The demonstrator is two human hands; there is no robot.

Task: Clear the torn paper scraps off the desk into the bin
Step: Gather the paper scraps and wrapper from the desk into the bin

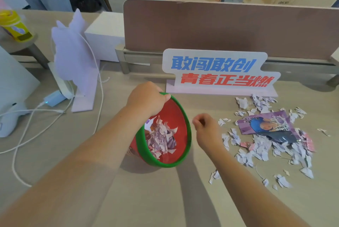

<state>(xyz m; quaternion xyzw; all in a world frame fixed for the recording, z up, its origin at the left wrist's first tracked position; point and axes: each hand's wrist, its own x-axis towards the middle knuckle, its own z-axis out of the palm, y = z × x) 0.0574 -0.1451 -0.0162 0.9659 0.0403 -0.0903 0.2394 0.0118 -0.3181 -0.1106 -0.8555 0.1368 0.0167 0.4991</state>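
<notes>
- My left hand (146,98) gripped the bin (166,164) by its far rim.
- My right hand (206,131) curled its fingers beside it; I couldn't tell if it held anything.
- The bin leaned on the desk (157,201), mouth toward the paper scraps (260,151) on the right.

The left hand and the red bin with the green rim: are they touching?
Touching. The head view shows the left hand gripping the bin by its green rim, fingers curled over the far edge with no gap.

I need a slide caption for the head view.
Left hand grips the rim of the tilted bin; right hand hovers between it and torn paper scraps.
</notes>
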